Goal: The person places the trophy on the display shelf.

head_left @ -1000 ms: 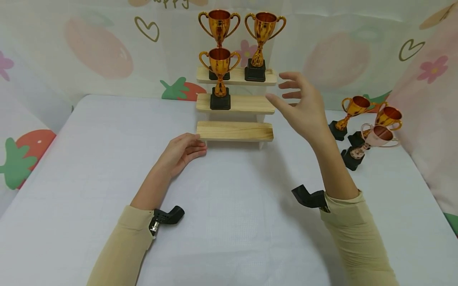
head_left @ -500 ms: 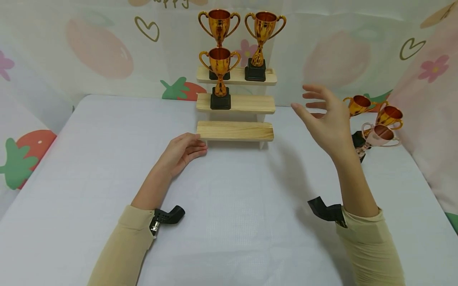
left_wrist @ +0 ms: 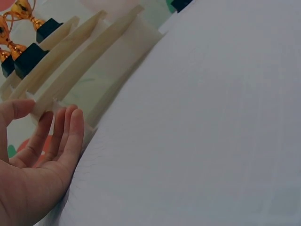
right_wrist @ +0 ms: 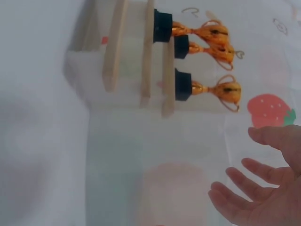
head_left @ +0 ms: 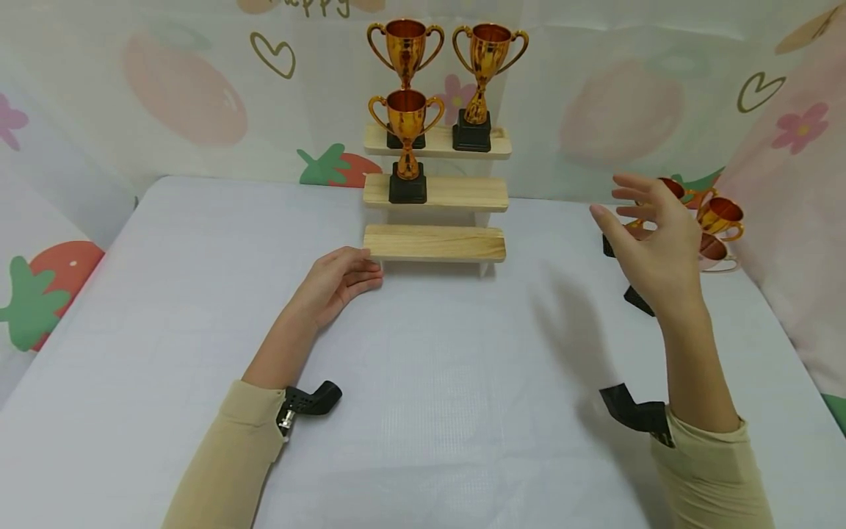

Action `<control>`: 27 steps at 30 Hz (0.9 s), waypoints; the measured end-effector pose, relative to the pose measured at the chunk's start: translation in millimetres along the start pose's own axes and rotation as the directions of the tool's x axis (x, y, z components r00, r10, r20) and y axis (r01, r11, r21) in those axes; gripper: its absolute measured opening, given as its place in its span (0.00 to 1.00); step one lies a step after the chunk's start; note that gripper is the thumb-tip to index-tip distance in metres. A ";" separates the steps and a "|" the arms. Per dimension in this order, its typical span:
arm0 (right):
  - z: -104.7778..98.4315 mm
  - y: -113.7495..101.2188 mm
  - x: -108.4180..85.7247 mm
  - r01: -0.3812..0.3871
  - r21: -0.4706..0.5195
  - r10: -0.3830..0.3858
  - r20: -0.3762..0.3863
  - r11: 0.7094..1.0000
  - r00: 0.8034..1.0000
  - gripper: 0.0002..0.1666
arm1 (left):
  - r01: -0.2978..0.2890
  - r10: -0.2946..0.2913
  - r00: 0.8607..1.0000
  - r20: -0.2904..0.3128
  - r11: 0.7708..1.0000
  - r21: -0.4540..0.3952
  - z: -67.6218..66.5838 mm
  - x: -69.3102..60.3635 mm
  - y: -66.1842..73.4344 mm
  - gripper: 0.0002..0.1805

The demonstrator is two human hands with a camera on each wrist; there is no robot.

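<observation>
My left hand (head_left: 333,283) pinches the left end of the lowest step of a three-step wooden display stand (head_left: 433,242), thumb above and fingers below, as the left wrist view (left_wrist: 51,179) confirms. Gold trophies on black bases stand on it: a left trophy (head_left: 405,48) and a right trophy (head_left: 487,55) on the top step, and a front trophy (head_left: 406,117) on the middle step's left. My right hand (head_left: 667,257), fingers spread and holding nothing, hovers before a cluster of trophies, partly covering them. A gold trophy (head_left: 720,215) and a pinkish trophy (head_left: 715,250) show behind it.
A white cloth covers the table (head_left: 423,411). Behind it hangs a pale curtain (head_left: 317,95) printed with strawberries, hearts and flowers. Both wrists carry black camera mounts, one seen on the left sleeve (head_left: 221,455).
My right hand has moved right and slightly down, away from the stand to the trophy cluster. The left hand and the trophies on the stand have stayed in place.
</observation>
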State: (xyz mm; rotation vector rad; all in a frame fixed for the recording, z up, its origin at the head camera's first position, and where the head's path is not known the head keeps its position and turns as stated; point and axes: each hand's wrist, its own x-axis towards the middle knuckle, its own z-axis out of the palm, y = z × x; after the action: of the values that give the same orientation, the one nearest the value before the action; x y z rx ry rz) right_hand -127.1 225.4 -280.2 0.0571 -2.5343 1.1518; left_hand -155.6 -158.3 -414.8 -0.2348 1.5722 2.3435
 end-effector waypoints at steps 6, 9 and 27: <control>-10.8 8.7 -2.5 -0.042 -0.008 0.042 -0.031 0.999 0.999 0.29 | -0.003 0.003 1.000 0.009 1.000 -0.008 0.2 -0.3 0.5 0.06; -16.7 12.0 -3.4 -0.070 -0.017 0.069 -0.049 0.997 0.996 0.28 | -0.007 0.007 1.000 0.011 1.000 -0.004 0.3 -0.2 0.9 0.06; -41.6 33.4 -9.7 -0.214 -0.115 0.187 -0.213 0.970 0.959 0.28 | 0.005 -0.005 1.000 0.001 1.000 -0.007 -0.7 1.0 0.4 0.06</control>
State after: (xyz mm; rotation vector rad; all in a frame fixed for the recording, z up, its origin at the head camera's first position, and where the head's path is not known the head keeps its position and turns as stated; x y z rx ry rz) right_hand -111.4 277.3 -282.4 -0.3428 -2.4714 0.9938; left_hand -156.7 -158.9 -415.0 -0.2396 1.5616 2.3452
